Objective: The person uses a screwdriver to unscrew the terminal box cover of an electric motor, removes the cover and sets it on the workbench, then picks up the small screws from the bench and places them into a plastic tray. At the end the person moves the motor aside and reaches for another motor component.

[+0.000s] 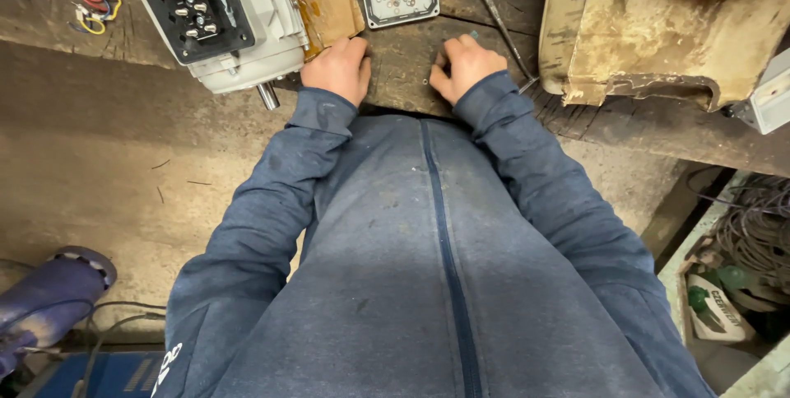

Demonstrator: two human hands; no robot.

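Both hands rest curled on the worn wooden desk (pixel 403 60), gripping nothing: left hand (pixel 337 69) touching the electric motor (pixel 239 27), right hand (pixel 465 65) beside a screwdriver (pixel 502 27). The motor (open terminal box) looks heavy and rigid; best held by its housing.

we see rough, worn wood on the workbench (pixel 411 60), matt painted metal on the motor (pixel 247 27), soft matt cloth on the jacket (pixel 411 283).

Worn dark wooden workbench (pixel 625 122), bare concrete floor (pixel 99 176) below, tangled cables (pixel 753 229) in a corner, dim light
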